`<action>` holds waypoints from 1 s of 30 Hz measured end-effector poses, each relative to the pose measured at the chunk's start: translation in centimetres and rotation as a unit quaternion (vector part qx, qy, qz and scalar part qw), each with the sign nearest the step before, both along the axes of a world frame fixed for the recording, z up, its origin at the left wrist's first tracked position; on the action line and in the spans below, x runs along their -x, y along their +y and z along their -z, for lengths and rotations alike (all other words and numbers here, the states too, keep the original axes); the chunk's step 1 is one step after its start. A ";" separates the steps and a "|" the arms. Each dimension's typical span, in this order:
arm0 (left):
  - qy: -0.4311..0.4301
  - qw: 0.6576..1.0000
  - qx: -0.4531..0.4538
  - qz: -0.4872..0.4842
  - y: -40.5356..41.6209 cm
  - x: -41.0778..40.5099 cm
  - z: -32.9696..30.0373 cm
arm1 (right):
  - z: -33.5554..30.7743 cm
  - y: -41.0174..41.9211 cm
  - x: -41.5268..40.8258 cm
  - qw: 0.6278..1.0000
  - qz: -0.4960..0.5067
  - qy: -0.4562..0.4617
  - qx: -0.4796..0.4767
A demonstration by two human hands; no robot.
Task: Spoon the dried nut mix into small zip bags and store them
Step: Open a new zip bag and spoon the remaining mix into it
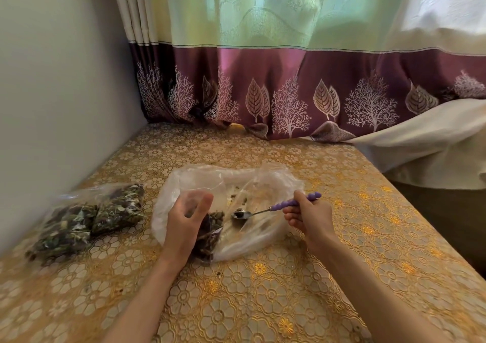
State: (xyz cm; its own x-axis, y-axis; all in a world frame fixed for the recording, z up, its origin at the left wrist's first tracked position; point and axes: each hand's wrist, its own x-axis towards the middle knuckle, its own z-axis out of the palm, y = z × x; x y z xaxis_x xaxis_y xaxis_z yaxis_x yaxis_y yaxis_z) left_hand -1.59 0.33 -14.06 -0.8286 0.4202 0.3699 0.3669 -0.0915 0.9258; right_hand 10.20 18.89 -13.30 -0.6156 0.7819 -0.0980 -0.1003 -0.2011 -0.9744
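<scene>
The table [263,290], under a gold floral cloth, bears everything. Mid-table lies the large clear plastic bag [263,185], its mouth spread wide and only scraps of nut mix [238,203] left inside. Left of that bag sit the filled zip bags [86,219], stacked near the wall. At the big bag's left edge the left hand [184,221] grips a small zip bag [210,235], partly full, mouth held open. Inside the big bag, the right hand [307,216] grasps the purple-handled spoon [276,207], bowl level with a little mix. Judging from this, keep the bowl level, bring it deep into the small bag's mouth, then tip.
</scene>
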 end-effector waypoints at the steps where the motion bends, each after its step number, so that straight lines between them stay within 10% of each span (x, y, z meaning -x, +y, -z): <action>1: 0.000 1.000 0.000 0.000 0.0 0.0 0.0 | 0.0 0.1 0.1 1.000 0.007 0.002 0.003; 30: -0.006 1.000 0.005 -0.001 0.0 0.2 0.1 | -0.5 0.6 3.4 0.987 0.075 0.087 0.114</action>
State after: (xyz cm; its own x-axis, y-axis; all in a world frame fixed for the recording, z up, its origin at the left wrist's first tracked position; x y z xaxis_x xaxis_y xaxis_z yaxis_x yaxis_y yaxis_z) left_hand -1.81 0.34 -14.19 -0.8339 0.4220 0.3558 0.3561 -0.0813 0.9309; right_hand 6.77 19.48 -12.81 -0.5181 0.8351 -0.1851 -0.3082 -0.3842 -0.8703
